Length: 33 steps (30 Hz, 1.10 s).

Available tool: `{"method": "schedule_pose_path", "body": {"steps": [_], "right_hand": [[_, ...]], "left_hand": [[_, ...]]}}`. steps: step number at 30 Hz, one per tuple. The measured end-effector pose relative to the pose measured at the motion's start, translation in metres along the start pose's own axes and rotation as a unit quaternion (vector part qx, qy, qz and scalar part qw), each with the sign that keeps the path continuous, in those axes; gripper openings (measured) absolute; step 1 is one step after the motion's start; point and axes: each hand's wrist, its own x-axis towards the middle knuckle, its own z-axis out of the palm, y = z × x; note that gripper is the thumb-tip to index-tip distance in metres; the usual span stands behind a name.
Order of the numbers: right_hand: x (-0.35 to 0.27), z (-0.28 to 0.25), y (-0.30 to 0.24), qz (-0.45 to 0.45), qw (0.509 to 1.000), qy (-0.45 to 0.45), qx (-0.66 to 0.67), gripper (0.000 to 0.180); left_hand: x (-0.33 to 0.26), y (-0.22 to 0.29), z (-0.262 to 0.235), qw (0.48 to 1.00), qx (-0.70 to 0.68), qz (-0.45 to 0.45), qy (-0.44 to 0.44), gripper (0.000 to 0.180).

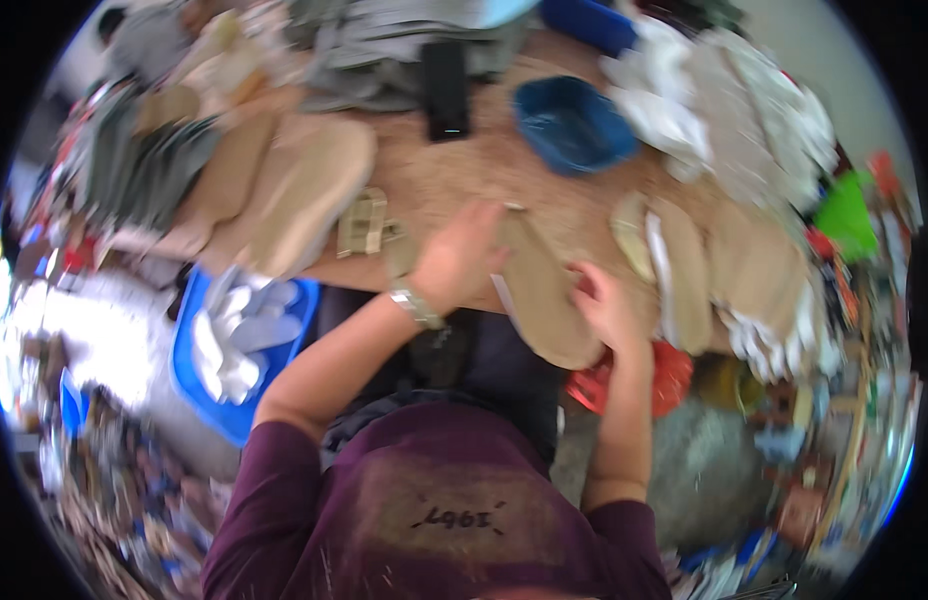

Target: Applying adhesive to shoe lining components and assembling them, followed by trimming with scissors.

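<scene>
A tan shoe insole (pixel 546 290) with a pale edge lies slanted between my hands at the table's near edge. My left hand (pixel 464 255), with a metal-banded watch on its wrist, closes on the insole's upper left side. My right hand (pixel 606 308) has its fingers curled against the insole's lower right edge. Motion blur softens the fingertips of both hands. To the right stand more tan insoles (pixel 681 275) with white edges. Left of my left hand lie small cream-coloured cut pieces (pixel 362 223), and beyond them large tan insoles (pixel 314 195).
A blue plastic basin (pixel 572 125) and a black phone (pixel 446 90) sit farther back, near grey stacked sheets (pixel 384 50). White pieces fill a blue tub (pixel 209 385) below left. A red plastic bag (pixel 664 380) hangs below my right hand. White wrapped bundles (pixel 744 95) lie far right.
</scene>
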Motion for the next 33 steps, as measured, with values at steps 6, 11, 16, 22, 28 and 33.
{"method": "schedule_pose_path", "body": {"steps": [6, 11, 16, 22, 28, 33], "right_hand": [[-0.001, 0.002, -0.003, 0.053, 0.991, 0.014, 0.119, 0.045], [0.022, 0.015, -0.002, 0.055, 0.928, -0.072, 0.362, 0.052], [0.038, 0.037, -0.02, 0.071, 0.923, -0.02, 0.377, 0.053], [0.052, 0.038, -0.032, 0.082, 0.917, 0.051, 0.386, 0.046], [0.014, -0.05, 0.018, -0.054, 0.941, 0.323, -0.077, 0.05], [-0.048, -0.086, 0.06, 0.196, 0.88, 0.218, -0.373, 0.052]], "left_hand": [[0.001, 0.005, 0.005, 0.994, -0.1, -0.015, 0.052, 0.071], [0.005, -0.016, -0.007, 0.992, -0.1, -0.033, 0.067, 0.071], [0.018, -0.015, -0.024, 0.988, -0.13, -0.038, 0.077, 0.07], [-0.028, 0.005, -0.045, 0.997, -0.068, -0.005, 0.033, 0.056], [-0.072, 0.031, -0.039, 0.992, -0.064, 0.109, -0.01, 0.049], [-0.053, 0.045, -0.016, 0.975, 0.033, 0.217, -0.027, 0.046]]}}
